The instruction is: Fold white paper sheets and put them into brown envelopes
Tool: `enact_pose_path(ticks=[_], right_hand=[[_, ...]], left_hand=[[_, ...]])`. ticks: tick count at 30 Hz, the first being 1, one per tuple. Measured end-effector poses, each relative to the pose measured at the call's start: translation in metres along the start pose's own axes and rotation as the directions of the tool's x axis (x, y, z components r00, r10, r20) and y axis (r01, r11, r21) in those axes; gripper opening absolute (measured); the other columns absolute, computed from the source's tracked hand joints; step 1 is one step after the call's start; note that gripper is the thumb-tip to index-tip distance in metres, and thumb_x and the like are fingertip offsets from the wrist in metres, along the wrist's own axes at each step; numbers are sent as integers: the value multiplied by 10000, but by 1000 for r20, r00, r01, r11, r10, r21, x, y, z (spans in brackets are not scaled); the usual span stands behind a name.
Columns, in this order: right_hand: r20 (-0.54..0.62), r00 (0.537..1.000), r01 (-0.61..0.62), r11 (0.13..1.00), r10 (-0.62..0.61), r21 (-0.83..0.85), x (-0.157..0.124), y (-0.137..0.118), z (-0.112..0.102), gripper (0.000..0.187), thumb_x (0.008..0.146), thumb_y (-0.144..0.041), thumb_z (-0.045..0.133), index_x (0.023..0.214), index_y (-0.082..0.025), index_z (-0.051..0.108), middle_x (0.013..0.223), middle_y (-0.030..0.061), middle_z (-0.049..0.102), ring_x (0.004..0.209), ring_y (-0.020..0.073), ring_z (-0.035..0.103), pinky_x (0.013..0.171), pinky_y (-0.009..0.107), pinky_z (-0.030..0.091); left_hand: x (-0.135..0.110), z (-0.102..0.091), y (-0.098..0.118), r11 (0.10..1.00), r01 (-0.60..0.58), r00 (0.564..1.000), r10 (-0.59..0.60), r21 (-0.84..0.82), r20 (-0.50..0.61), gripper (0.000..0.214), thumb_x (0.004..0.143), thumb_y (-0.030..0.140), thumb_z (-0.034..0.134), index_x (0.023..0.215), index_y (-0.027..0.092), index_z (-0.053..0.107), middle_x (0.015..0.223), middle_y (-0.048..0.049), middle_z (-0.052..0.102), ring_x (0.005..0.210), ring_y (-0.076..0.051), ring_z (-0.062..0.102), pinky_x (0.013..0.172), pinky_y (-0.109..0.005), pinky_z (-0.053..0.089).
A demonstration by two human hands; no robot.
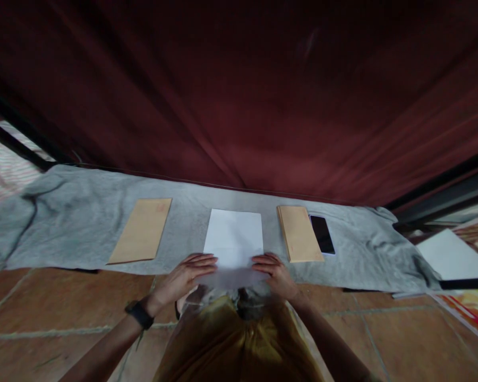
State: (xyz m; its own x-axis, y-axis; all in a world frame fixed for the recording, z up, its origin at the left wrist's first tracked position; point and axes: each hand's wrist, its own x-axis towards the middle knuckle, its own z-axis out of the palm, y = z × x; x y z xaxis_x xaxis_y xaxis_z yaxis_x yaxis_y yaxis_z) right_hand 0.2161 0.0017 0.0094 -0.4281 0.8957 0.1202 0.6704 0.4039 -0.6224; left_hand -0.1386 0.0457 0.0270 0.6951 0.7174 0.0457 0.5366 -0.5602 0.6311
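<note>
A white sheet of paper point(236, 233) lies on the grey cloth in front of me, its far part flat and its near part blurred and apparently bent. At its near left edge is my left hand point(189, 274), fingers on top of the sheet and closed on it. My right hand point(276, 274) grips the near right edge in the same way. Both thumbs are mostly hidden. To the left lies a brown envelope point(142, 231). On the right rests a stack of brown envelopes point(301, 233), partly beside a dark-screened phone point(322, 234).
Grey cloth point(83, 212) covers the long, narrow surface. A dark red curtain point(239, 106) hangs along its far side. Black metal bars point(442, 204) stand at the ends. At far right are a white sheet point(454, 254) and a colourful printed sheet point(470, 310). Below is a tiled floor point(63, 307).
</note>
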Motion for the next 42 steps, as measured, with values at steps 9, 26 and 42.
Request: enact_pose_path(ticks=[9, 26, 42], right_hand=[[-146, 854, -494, 866, 500, 77, 41, 5, -3, 335, 1014, -391, 495, 960, -203, 767, 806, 26, 774, 758, 196, 719, 676, 240, 512], [-262, 697, -717, 662, 668, -218, 86, -4, -2, 281, 1040, -390, 498, 1075, -231, 727, 934, 74, 781, 886, 201, 747, 706, 232, 497], [-298, 710, -704, 625, 638, -338, 95, -1, 4, 339, 1068, -388, 435, 1178, -186, 684, 867, 127, 758, 811, 219, 755, 740, 295, 526]], left_hand=[[46, 13, -3, 812, 395, 745, -556, -430, -367, 485, 868, 607, 536, 805, 163, 720, 728, -18, 696, 682, -171, 598, 611, -249, 459], [105, -1, 0, 650, 760, 587, -688, -3, -427, 409, 981, 509, 482, 921, 186, 725, 824, -131, 743, 735, -245, 671, 584, -294, 354], [98, 3, -13, 689, 704, 600, -707, -172, -375, 269, 900, 418, 544, 753, 209, 630, 652, -11, 636, 627, -168, 581, 554, -251, 341]])
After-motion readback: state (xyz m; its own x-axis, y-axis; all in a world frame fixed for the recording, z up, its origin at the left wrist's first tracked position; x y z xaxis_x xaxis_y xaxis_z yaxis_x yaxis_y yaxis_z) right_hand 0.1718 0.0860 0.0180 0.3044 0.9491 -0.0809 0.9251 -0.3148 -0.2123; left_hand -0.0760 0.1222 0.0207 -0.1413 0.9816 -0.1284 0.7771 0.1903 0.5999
